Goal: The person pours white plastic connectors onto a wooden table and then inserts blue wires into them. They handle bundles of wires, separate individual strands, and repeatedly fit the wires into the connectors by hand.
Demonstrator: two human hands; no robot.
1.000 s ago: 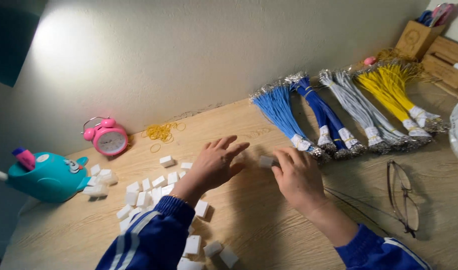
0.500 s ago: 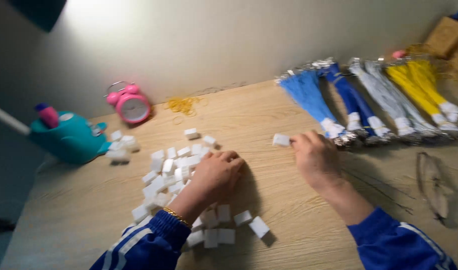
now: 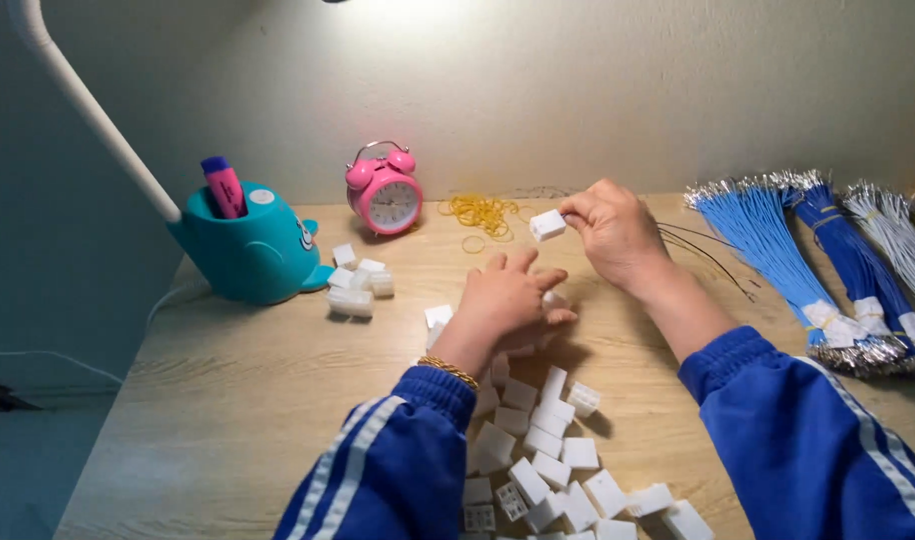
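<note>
My right hand (image 3: pixel 615 232) is raised over the wooden table (image 3: pixel 248 400) and pinches a small white plastic connector block (image 3: pixel 548 224) between thumb and fingers. My left hand (image 3: pixel 506 300) rests palm down on a scattered pile of several white connector blocks (image 3: pixel 548 460), its fingertips touching one of them. Thin dark wires (image 3: pixel 703 250) trail from under my right hand toward the right. Both arms wear blue sleeves with white stripes.
A pink alarm clock (image 3: pixel 384 192) stands at the back by the wall, next to yellow rubber bands (image 3: pixel 483 213). A teal whale-shaped lamp base (image 3: pixel 250 250) holds a pink marker at left. Bundles of blue wires (image 3: pixel 778 250) and grey wires (image 3: pixel 893 235) lie at right.
My view has swung left. My right hand has lifted a white block off the table. My left hand stays on the pile of blocks.
</note>
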